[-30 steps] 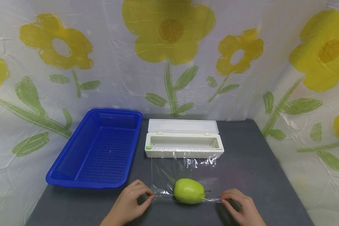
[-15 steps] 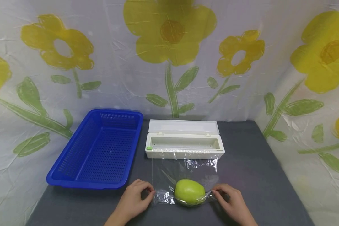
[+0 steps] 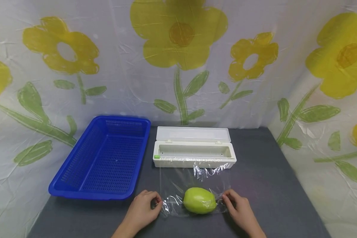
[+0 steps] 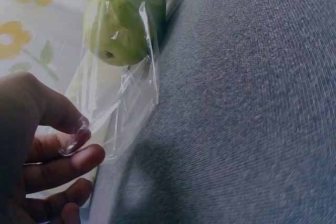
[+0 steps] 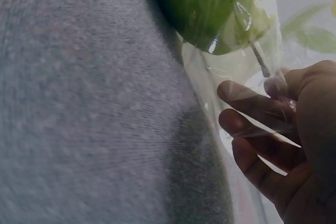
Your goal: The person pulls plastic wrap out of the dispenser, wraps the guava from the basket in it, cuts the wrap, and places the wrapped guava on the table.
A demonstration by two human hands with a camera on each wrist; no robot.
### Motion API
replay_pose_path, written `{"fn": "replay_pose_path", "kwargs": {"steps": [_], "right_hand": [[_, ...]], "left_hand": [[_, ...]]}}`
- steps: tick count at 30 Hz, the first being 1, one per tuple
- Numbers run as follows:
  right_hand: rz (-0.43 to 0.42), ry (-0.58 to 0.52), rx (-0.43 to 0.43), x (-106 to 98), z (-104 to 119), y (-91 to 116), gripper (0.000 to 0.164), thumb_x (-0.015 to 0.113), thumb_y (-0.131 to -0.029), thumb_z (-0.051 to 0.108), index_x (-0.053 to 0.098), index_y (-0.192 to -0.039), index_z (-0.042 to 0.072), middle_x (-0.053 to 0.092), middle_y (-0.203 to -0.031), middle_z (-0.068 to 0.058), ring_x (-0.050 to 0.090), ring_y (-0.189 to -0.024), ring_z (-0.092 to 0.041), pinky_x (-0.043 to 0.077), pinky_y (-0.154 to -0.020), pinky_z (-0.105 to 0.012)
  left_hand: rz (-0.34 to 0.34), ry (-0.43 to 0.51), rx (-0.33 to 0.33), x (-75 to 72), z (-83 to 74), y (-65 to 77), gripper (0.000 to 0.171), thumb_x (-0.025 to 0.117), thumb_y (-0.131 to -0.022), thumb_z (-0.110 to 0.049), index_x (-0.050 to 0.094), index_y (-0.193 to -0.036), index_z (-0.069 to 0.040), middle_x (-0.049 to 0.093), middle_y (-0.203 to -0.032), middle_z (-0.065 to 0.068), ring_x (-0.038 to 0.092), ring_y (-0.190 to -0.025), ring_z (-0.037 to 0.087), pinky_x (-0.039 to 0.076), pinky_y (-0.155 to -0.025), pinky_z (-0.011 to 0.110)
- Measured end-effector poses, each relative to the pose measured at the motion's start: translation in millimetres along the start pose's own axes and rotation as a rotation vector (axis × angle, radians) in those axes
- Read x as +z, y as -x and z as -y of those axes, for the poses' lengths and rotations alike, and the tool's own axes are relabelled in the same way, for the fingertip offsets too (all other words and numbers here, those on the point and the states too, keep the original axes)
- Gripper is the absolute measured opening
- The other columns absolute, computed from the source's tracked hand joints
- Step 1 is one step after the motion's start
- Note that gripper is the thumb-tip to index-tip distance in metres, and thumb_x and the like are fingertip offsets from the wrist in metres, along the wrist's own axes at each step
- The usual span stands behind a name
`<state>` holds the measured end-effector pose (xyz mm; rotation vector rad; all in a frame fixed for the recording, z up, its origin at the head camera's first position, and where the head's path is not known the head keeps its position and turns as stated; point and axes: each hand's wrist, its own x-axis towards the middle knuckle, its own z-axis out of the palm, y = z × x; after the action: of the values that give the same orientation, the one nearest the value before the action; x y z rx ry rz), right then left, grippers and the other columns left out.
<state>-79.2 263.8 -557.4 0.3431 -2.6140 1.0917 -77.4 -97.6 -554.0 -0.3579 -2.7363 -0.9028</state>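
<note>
A green pear (image 3: 199, 200) lies on its side under clear cling film (image 3: 171, 205), its stem pointing right. On the left, my left hand (image 3: 145, 207) pinches the film's edge between thumb and forefinger; in the left wrist view the film (image 4: 123, 103) runs from those fingertips over the pear (image 4: 123, 24). My right hand (image 3: 237, 205) pinches the film close to the stem end. Seen from the right wrist, the stem (image 5: 260, 59) shows through the film, and the other fingers lie behind it. Behind the pear, the film reaches back to an open white cling film dispenser (image 3: 193, 163).
A blue plastic basket (image 3: 89, 194) stands at the left on the dark grey tabletop (image 3: 273, 185). The dispenser's white lid (image 3: 193, 134) is tipped back against a flower-printed curtain (image 3: 119, 76) behind the table.
My right hand has moved left and slightly away from me, closer to the pear. The film has gone slack, and its front edge now hangs lower before the pear. My left hand has barely shifted.
</note>
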Motion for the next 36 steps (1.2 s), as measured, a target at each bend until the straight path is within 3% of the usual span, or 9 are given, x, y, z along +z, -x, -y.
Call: {"fn": "replay_pose_path", "kwargs": {"steps": [12,19,29,33,36], "right_hand": [[0.055,0.026,0.101,5.3,4.6,-4.0,0.016,0.079,-0.094,0.003,0.074,-0.089,0.018,0.069,-0.078,0.014,0.056,-0.067,0.005,0.050,-0.059,-0.024],[0.005,0.077,0.017,8.5,4.9,-3.6,0.026,0.087,-0.083,-0.001,0.075,-0.084,0.021,0.069,-0.078,0.016,0.053,-0.067,0.007,0.050,-0.058,-0.024],[-0.035,0.080,-0.058,10.1,5.4,-3.3,0.027,0.090,-0.078,-0.003,0.077,-0.083,0.021,0.069,-0.077,0.016,0.049,-0.066,0.008,0.047,-0.057,-0.020],[-0.054,0.106,-0.113,10.4,3.2,-1.8,0.027,0.091,-0.077,-0.003,0.077,-0.084,0.020,0.069,-0.079,0.016,0.051,-0.068,0.007,0.046,-0.058,-0.020],[-0.081,0.122,-0.190,10.2,1.5,-1.5,0.030,0.091,-0.074,-0.005,0.079,-0.092,0.017,0.070,-0.082,0.013,0.054,-0.070,0.003,0.046,-0.062,-0.016]], "left_hand": [[0.074,-0.032,0.007,13.7,-0.3,-1.4,0.024,0.088,-0.081,-0.016,0.069,-0.072,-0.027,0.057,-0.069,-0.021,0.050,-0.072,0.002,0.046,-0.064,0.026],[0.072,-0.073,0.021,20.6,-2.9,-2.1,0.025,0.092,-0.078,-0.015,0.070,-0.071,-0.024,0.054,-0.070,-0.017,0.047,-0.070,0.002,0.044,-0.063,0.025],[0.044,-0.055,0.019,22.9,-4.4,-0.8,0.025,0.093,-0.077,-0.015,0.070,-0.070,-0.025,0.054,-0.070,-0.018,0.047,-0.069,0.003,0.043,-0.062,0.026],[0.040,-0.095,0.083,24.7,-5.0,2.2,0.023,0.090,-0.079,-0.013,0.069,-0.077,-0.023,0.054,-0.073,-0.016,0.047,-0.071,0.004,0.044,-0.062,0.025],[0.001,-0.121,0.158,25.9,-5.1,4.4,0.025,0.092,-0.077,-0.011,0.070,-0.083,-0.021,0.059,-0.077,-0.014,0.051,-0.074,0.006,0.048,-0.065,0.027]]}}
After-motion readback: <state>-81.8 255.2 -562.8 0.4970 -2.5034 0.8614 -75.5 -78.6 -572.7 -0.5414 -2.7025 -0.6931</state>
